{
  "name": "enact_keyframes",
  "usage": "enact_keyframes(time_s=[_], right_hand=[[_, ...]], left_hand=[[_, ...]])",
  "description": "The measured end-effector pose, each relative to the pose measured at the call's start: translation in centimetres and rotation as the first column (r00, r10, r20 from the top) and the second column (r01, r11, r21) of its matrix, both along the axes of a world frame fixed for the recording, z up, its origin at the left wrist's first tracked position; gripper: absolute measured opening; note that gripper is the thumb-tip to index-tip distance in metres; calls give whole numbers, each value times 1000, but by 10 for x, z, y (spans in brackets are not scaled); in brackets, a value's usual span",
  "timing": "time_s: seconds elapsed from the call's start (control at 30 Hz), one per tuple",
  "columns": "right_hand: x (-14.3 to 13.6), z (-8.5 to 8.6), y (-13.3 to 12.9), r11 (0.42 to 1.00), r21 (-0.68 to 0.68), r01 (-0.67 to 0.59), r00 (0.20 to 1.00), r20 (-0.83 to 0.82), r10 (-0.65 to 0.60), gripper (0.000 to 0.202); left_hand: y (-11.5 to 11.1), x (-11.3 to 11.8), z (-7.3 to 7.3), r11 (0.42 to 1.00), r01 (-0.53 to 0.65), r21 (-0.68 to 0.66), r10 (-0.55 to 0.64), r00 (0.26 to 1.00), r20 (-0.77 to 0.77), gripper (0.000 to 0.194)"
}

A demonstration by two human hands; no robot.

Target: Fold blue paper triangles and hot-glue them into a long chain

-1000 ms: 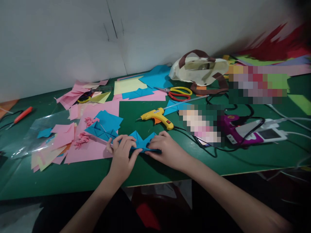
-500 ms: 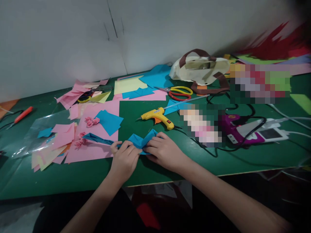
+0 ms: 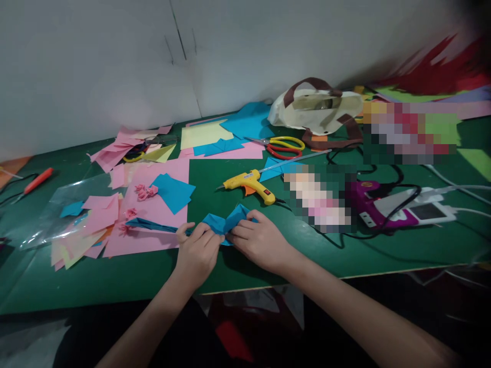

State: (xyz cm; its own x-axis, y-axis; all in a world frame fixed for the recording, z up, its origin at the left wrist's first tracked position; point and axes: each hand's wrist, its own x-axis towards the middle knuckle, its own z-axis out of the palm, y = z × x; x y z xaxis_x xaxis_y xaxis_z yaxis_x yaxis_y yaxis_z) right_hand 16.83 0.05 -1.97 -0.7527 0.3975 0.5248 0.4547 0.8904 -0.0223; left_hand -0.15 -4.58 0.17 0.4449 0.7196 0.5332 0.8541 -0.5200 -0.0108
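Observation:
Near the front edge of the green table, my left hand point(image 3: 198, 251) and my right hand point(image 3: 261, 240) pinch a folded blue paper point(image 3: 219, 224) between them. Its two raised flaps stand up above my fingers, and its lower part is hidden by them. A narrow folded blue strip point(image 3: 153, 225) reaches left from my left hand over a pink sheet point(image 3: 164, 174). Small pink folded paper pieces point(image 3: 146, 192) lie on that sheet, beside flat blue paper point(image 3: 174, 193). Just beyond my hands rests a yellow glue gun point(image 3: 249, 185).
Red-and-yellow-handled scissors point(image 3: 284, 147) lie behind the glue gun, near a cream bag point(image 3: 316, 110) with brown handles. On the right are a purple power strip point(image 3: 383, 209) and cables. Paper scraps point(image 3: 102, 209), a clear plastic bag point(image 3: 49, 214) and an orange-handled tool point(image 3: 37, 181) lie left.
The narrow blue strip has shifted slightly left and lower at its far end. Both hands keep their hold on the blue paper, with small finger movements.

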Motion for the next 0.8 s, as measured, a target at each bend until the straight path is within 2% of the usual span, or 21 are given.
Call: enact_keyframes(time_s=[0.13,0.33,0.57,0.7,0.8], right_hand=[[-1,0,0,1000,23,-6,1000,3,6,28],[0,-1,-1,999,-29,-26,997,65,28,29],[0,-2,1,998,48,-30,998,57,27,29],[4,0,5,999,33,-6,997,81,3,22],[7,-1,11,1000,9,24,996,84,-24,21]], left_hand=[[0,-1,-1,1000,-2,7,2,1000,-17,29],[-1,-3,-5,1000,18,-22,-19,998,-66,28],[0,-5,-5,999,31,-17,-33,994,-108,28],[-1,-5,-4,998,15,68,-6,992,-126,22],[-5,-2,3,993,-28,119,42,992,-116,11]])
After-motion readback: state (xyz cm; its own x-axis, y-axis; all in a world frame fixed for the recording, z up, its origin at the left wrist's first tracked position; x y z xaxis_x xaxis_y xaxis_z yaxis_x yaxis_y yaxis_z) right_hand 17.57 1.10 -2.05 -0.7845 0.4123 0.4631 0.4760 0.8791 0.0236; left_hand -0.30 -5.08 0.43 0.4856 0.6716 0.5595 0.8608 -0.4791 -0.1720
